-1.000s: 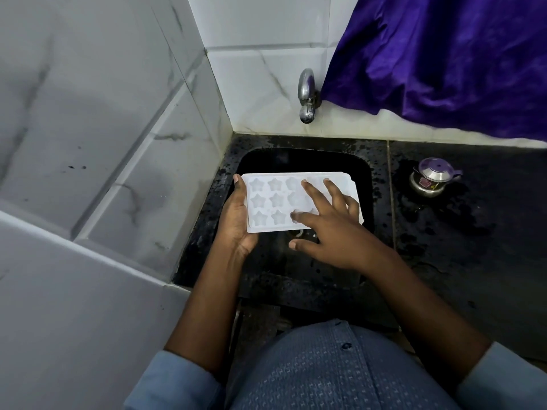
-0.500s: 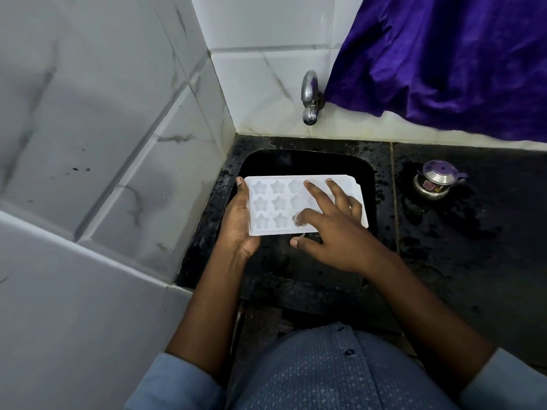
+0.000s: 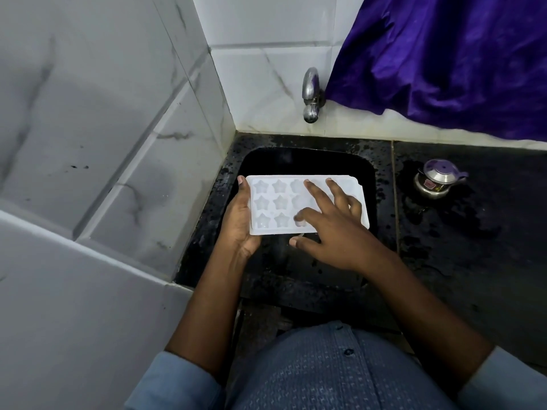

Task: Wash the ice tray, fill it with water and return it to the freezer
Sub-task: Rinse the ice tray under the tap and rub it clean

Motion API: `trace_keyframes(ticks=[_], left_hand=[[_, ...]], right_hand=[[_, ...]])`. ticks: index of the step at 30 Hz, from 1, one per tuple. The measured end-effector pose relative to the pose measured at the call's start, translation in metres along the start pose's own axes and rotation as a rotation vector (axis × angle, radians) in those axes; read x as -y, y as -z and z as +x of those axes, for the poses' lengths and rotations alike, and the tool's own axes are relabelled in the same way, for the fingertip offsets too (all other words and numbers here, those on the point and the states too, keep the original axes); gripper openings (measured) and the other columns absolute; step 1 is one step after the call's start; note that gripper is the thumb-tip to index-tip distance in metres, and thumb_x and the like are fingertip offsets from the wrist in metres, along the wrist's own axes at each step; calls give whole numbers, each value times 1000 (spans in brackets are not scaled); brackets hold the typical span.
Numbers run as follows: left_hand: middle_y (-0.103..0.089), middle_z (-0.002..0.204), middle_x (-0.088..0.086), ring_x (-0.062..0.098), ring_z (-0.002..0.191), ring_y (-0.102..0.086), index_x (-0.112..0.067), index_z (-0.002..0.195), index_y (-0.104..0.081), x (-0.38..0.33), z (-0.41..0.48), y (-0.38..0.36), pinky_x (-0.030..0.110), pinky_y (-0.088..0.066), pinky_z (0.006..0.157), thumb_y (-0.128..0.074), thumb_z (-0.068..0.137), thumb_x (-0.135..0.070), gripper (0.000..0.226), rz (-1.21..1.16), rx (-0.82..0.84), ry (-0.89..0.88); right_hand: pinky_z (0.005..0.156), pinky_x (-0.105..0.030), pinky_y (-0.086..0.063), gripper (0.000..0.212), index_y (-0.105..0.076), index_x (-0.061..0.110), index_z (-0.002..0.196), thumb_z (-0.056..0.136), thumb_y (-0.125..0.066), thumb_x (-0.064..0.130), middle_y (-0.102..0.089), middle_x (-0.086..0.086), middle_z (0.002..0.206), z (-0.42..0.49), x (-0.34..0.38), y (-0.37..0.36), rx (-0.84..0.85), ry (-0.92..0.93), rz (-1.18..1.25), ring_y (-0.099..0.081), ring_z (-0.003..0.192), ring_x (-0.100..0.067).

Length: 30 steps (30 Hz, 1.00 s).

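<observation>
A white ice tray (image 3: 275, 205) with star-shaped cells is held level over the black sink (image 3: 305, 161). My left hand (image 3: 239, 220) grips its left end, thumb along the edge and fingers under it. My right hand (image 3: 331, 229) lies on the tray's right half with straight, spread fingers touching the cells; the thumb hangs off the near edge. The right cells are hidden under that hand. A steel tap (image 3: 310, 99) juts from the tiled wall behind the sink, and I see no water running from it.
A wet black counter (image 3: 473, 247) extends right of the sink, with a small steel pot with a purple lid (image 3: 438, 179) on it. Purple cloth (image 3: 450, 60) hangs over the back wall. White marble tile walls (image 3: 118, 143) close in on the left.
My right fingers have slid a little across the tray's cells. The tray and my left hand stay where they were.
</observation>
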<state>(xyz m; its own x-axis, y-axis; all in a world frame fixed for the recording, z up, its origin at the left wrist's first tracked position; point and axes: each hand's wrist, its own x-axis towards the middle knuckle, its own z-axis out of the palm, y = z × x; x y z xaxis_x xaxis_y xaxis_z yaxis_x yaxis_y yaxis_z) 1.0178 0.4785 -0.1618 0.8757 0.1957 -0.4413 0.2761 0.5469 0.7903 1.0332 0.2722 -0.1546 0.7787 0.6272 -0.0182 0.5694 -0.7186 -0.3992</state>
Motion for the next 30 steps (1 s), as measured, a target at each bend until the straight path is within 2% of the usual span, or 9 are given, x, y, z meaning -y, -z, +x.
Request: trace_keyframes(ticks=[2,4,6,10,16,20,23,26,30], left_hand=[[-72,137,20,38,121,-73,-9,146,-62,0,1,2,52,-64,90,-35,108,-70,77,-4,4,-5],[-70,141,21,41,128,-69,-8,149,-60,-1,2,4,58,-58,102,-34,108,-70,79,-4,5,-6],[-69,142,22,43,130,-67,-7,150,-59,0,3,6,61,-54,108,-34,108,-70,80,-1,4,-5],[-71,139,21,42,128,-69,-8,148,-61,3,3,8,56,-58,100,-33,107,-72,81,2,15,-1],[-69,141,22,43,129,-67,-8,149,-60,3,4,9,63,-52,109,-33,107,-71,80,1,32,-2],[-69,142,22,43,131,-66,-8,150,-60,5,2,10,64,-50,112,-35,106,-73,82,9,29,11],[-69,142,22,42,130,-68,-8,149,-60,5,1,9,62,-53,109,-36,106,-73,82,6,34,12],[-68,144,22,42,131,-67,-9,151,-59,2,-1,8,59,-55,106,-34,106,-72,81,2,46,16],[-67,145,22,43,134,-64,-8,152,-58,0,-2,8,63,-49,113,-34,106,-72,82,-2,29,22]], right_hand=[[121,-54,3,46,-60,42,129,93,-56,69,9,4,175,1,0,0,28,3,-18,23,157,-25],[121,-54,2,50,-58,44,135,93,-54,70,11,4,175,0,-1,0,53,10,-26,24,157,-26],[122,-54,2,47,-60,46,134,93,-55,69,9,5,175,-1,-3,0,42,18,-7,24,157,-26],[121,-52,0,37,-63,43,122,93,-58,65,3,5,175,-1,-3,-1,-40,27,14,21,158,-24],[120,-49,4,48,-59,43,134,94,-55,68,9,5,175,-2,1,-1,43,2,-22,25,156,-23],[121,-50,5,45,-62,39,127,93,-57,68,7,7,175,-4,5,-2,46,19,41,25,156,-21],[121,-51,3,41,-63,38,122,94,-56,67,7,5,175,-4,7,0,16,25,-1,24,157,-24],[122,-54,3,47,-63,37,129,94,-55,68,9,4,175,-4,9,1,55,26,-62,25,157,-28],[123,-54,4,50,-62,37,134,94,-55,67,8,5,175,-6,10,2,60,36,-42,26,157,-27]])
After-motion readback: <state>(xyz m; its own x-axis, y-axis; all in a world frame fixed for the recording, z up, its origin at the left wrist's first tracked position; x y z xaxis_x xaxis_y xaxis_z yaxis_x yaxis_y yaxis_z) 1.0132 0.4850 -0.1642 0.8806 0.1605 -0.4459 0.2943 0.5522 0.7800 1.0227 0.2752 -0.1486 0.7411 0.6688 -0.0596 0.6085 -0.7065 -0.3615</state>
